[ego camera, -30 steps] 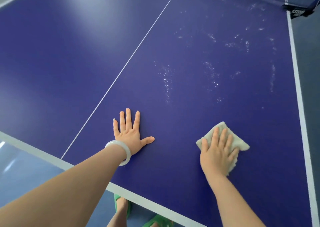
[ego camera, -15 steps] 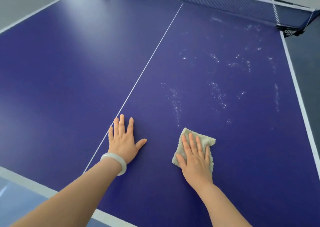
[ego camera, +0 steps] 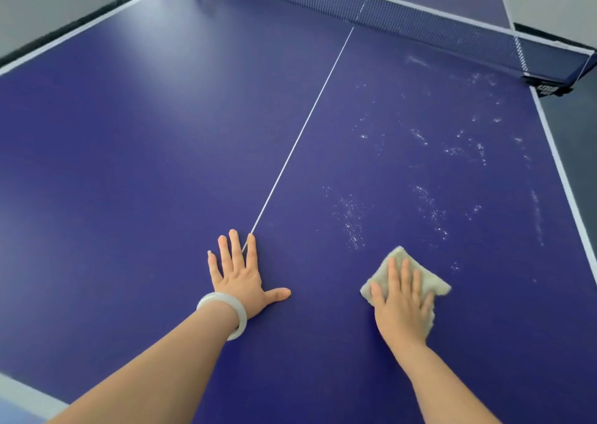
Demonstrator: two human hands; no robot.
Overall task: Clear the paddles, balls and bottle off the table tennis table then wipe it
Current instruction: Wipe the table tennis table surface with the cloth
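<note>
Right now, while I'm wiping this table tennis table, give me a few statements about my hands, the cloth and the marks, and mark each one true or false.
1. The right hand presses flat on the beige folded cloth. True.
2. The left hand grips a paddle. False: it lies flat with fingers spread on the dark blue table tennis table, holding nothing.
3. The white speckled marks lie left of the thin white centre line. False: they lie right of it, beyond the cloth.
4. A smooth white bangle sits on the left wrist. True.
</note>
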